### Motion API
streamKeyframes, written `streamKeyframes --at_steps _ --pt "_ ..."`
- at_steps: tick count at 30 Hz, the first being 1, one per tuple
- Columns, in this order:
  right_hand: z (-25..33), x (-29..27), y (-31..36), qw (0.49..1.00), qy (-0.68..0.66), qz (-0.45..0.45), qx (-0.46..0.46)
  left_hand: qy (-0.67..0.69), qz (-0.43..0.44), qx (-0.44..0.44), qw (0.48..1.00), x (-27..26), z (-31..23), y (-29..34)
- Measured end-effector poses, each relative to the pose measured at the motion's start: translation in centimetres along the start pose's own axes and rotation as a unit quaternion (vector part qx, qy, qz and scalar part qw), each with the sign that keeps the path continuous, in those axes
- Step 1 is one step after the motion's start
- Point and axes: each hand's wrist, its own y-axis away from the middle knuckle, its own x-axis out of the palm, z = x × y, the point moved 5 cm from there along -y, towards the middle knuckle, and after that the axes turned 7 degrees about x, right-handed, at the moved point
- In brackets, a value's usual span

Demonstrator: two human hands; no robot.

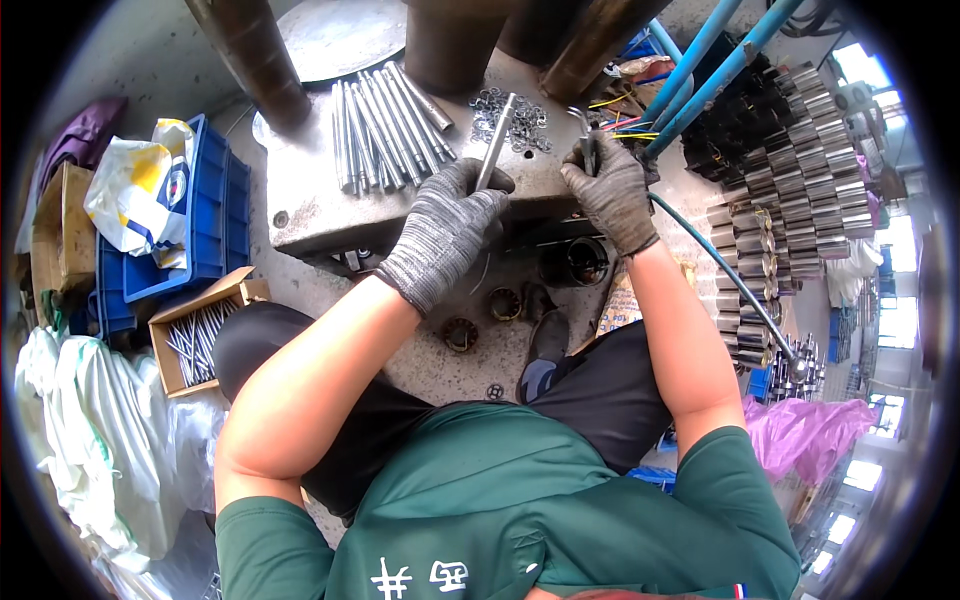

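Observation:
My left hand (445, 225), in a grey knit glove, is closed round the lower end of a slim metal shaft (497, 138). The shaft points up and slightly right, over the edge of the metal table (310, 220). In my right hand (615, 195), also gloved and dirt-stained, is a small dark metal hand tool with a bent tip (586, 140), perhaps pliers; the fingers hide most of it. Between and beyond the hands lies a scatter of small metal rings (522, 125). A row of similar shafts (385, 130) rests on the table to the left.
Thick dark posts (455, 45) rise from the table's back. Blue pipes (700, 75) and a hose (730, 270) run at right, beside stacked metal cylinders (800, 170). At left stand a blue crate (225, 200) and a cardboard box (165, 350) of metal rods.

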Motion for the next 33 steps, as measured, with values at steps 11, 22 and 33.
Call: streamKeyframes --at_steps 11,22,33 --pt "-1.9 -1.8 -1.9 0.953 -0.253 0.002 0.165 0.131 -0.027 -0.027 0.991 -1.7 0.7 -0.2" --pt "10.3 -0.7 5.7 0.952 0.18 0.033 -0.245 0.228 -0.056 -0.063 0.97 -3.3 0.0 0.3" --pt "10.9 -0.5 6.2 0.944 0.197 0.041 -0.26 0.25 -0.067 -0.058 0.964 -3.4 1.4 -0.3"
